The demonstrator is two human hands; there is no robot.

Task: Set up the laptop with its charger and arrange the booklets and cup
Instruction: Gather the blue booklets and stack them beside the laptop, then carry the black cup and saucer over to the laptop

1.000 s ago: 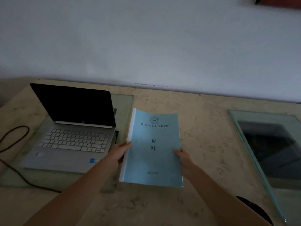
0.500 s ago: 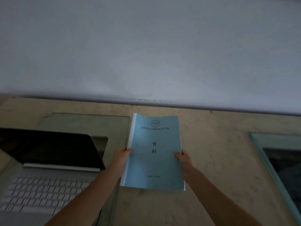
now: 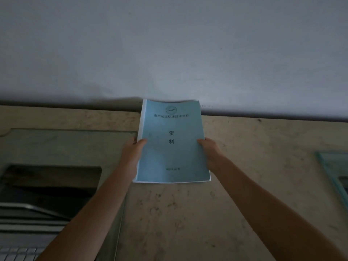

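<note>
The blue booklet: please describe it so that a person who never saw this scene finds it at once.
Start at the beige table below the pale wall. Near its far edge, right of the laptop, the left hand and the right hand hold the blue booklet by its sides. Only it is paper: a light blue cover with black characters.

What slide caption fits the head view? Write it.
Left hand and right hand hold a light-blue paper booklet over the beige stone table, its far edge at the wall.
</note>
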